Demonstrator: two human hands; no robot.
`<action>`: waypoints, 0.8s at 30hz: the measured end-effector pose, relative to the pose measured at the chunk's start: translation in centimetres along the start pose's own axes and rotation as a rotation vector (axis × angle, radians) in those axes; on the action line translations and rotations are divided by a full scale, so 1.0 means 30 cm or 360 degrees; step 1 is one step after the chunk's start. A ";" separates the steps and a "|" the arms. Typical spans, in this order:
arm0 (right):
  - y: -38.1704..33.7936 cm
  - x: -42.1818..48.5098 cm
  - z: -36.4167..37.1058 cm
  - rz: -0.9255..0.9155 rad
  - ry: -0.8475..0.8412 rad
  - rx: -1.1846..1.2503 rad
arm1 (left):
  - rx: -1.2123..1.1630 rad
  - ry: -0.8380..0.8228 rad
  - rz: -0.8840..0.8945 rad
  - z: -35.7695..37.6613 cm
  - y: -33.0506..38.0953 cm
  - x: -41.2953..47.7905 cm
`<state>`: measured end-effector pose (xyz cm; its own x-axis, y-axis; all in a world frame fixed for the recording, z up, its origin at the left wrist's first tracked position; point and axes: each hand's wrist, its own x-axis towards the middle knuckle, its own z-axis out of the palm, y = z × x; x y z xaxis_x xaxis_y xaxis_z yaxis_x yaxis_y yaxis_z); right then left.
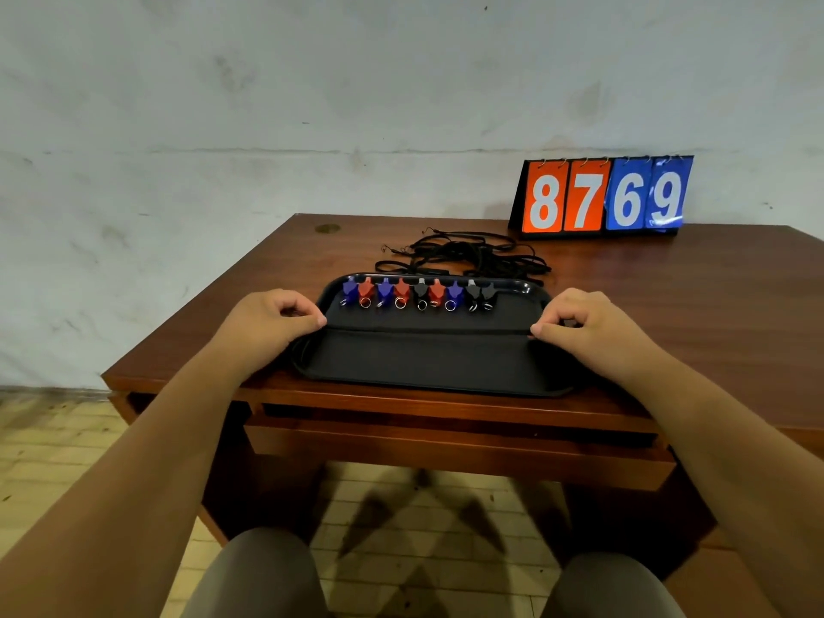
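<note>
So the person's sitting at a wooden table with a black tray right at the near edge, and a dark cloth is lying in it, covering the near half or so. The cloth's far edge runs straight across the tray from one hand to the other. The left hand is at the left end of that edge, thumb and forefinger pinching it and the other fingers curled in loosely. The right hand mirrors it at the right end with the same kind of pinch, knuckles up and the rest of the fingers tucked. Both wrists sit low over the tray's side rims, though I can't tell if they're actually touching. Just past the cloth there's a row of whistles lined up along the tray's far side: blue, red, blue, red, black, red, blue, black, black, each with a little ring hanging off the near end. Behind the tray is a tangled pile of black cords on the bare wood. Further back, toward the right rear of the table, a flip scoreboard reads 87 in orange and 69 in blue. There's a scuffed pale wall behind it all, and the floor is yellowish tile.
</note>
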<state>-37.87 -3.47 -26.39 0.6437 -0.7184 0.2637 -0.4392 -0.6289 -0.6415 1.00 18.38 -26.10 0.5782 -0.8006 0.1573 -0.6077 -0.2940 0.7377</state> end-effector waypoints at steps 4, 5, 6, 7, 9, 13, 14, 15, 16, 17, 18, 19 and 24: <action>-0.005 -0.005 0.007 0.0009 0.0001 -0.0031 | 0.0053 -0.0004 0.0054 0.004 -0.006 0.001; -0.005 -0.005 0.006 0.0015 0.0003 -0.0036 | 0.0045 -0.0001 0.0062 0.005 -0.007 0.001; -0.004 -0.006 0.005 0.0016 0.0004 -0.0035 | 0.0038 0.0002 0.0070 0.004 -0.010 0.001; -0.004 -0.006 0.004 0.0012 0.0002 -0.0038 | 0.0037 0.0003 0.0076 0.005 -0.010 0.001; 0.000 -0.005 0.005 0.0005 -0.0008 -0.0062 | 0.0044 0.0003 0.0068 0.006 -0.011 0.001; 0.002 -0.008 0.006 0.0025 0.0003 -0.0020 | -0.0023 -0.0008 0.0038 0.004 -0.004 -0.003; -0.001 -0.010 0.005 0.0043 0.0014 0.0017 | -0.0054 -0.0014 0.0029 0.003 -0.003 -0.004; -0.004 -0.012 0.004 0.0062 0.0027 0.0055 | -0.0101 -0.0019 0.0014 0.002 -0.003 -0.005; -0.007 -0.016 0.005 0.0082 0.0040 0.0079 | -0.0155 -0.0021 0.0002 0.000 -0.003 -0.006; -0.011 -0.019 0.004 0.0105 0.0058 0.0094 | -0.0210 -0.0018 -0.0006 -0.003 -0.001 -0.008; -0.016 -0.021 0.005 0.0131 0.0082 0.0114 | -0.0253 -0.0005 -0.0009 -0.006 0.000 -0.009; -0.019 -0.023 0.005 0.0164 0.0109 0.0150 | -0.0292 0.0016 -0.0022 -0.009 0.000 -0.009; -0.033 -0.037 -0.007 0.0370 0.0306 0.0411 | -0.0391 0.0121 -0.0060 -0.010 0.001 -0.013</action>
<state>-38.30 -2.12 -25.90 0.4059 -0.8908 0.2042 -0.3717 -0.3650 -0.8536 0.92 18.83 -25.94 0.6428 -0.7472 0.1689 -0.4401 -0.1798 0.8798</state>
